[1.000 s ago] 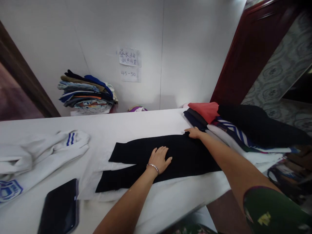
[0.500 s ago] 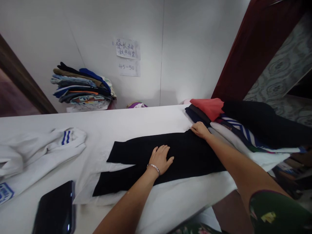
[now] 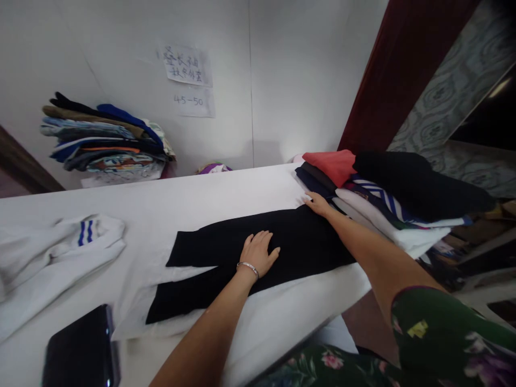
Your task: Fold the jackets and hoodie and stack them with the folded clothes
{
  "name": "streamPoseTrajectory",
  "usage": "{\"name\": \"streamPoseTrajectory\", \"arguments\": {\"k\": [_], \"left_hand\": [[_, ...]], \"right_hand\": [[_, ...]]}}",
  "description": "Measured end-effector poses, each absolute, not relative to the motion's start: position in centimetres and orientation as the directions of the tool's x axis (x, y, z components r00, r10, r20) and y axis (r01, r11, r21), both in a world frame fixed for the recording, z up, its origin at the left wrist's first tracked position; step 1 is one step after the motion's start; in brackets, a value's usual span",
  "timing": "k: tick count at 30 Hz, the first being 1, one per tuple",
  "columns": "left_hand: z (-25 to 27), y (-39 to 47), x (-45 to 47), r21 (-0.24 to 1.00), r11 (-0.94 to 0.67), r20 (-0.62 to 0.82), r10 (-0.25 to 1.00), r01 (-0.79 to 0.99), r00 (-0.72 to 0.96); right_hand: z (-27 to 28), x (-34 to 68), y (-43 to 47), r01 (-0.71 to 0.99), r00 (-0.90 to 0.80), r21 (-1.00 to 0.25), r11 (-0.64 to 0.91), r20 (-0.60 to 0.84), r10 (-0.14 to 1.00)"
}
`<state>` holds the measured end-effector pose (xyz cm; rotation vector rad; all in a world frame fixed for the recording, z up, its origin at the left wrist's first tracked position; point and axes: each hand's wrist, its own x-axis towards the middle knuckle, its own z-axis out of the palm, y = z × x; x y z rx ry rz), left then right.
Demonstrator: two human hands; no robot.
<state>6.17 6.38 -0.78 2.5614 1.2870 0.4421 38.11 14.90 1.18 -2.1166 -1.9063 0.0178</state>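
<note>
A pair of black trousers (image 3: 286, 231) lies spread on the white table, legs pointing left and waist to the right. My left hand (image 3: 258, 253), with a silver bracelet at the wrist, rests flat on the middle of the trousers, fingers spread. At the far corner of the waist is my right hand (image 3: 319, 204); its fingers stretch out past the cloth edge, slightly apart and a little blurred. A thin translucent plastic sheet (image 3: 139, 301) shows under the leg ends.
White garments with blue stripes (image 3: 80, 258) lie at the left, near a black phone-like device (image 3: 83, 344). A heap of clothes (image 3: 387, 199) covers the table's right end. Behind the white table (image 3: 226, 188) stands a folded clothes stack (image 3: 108, 140). Handwritten paper signs (image 3: 187, 67) hang on the wall.
The view has turned slightly, so most things sit further left. My right hand's fingers have loosened from the waist corner and extend outward. My left hand stays flat on the trousers.
</note>
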Motion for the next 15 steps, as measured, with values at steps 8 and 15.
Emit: {"name": "streamPoseTrajectory", "arguments": {"k": [8,15], "left_hand": [[-0.6,6.6,6.4,0.335,-0.588,0.160,0.806,0.737,0.570],[-0.5,6.6,6.5,0.319,-0.581,0.155,0.812,0.749,0.563]], "right_hand": [[3.9,43.1,2.3,0.864,0.251,-0.496,-0.083,0.283,0.926],[1.1,44.6,-8.1,0.829,0.151,-0.559,-0.038,0.157,0.976]]}}
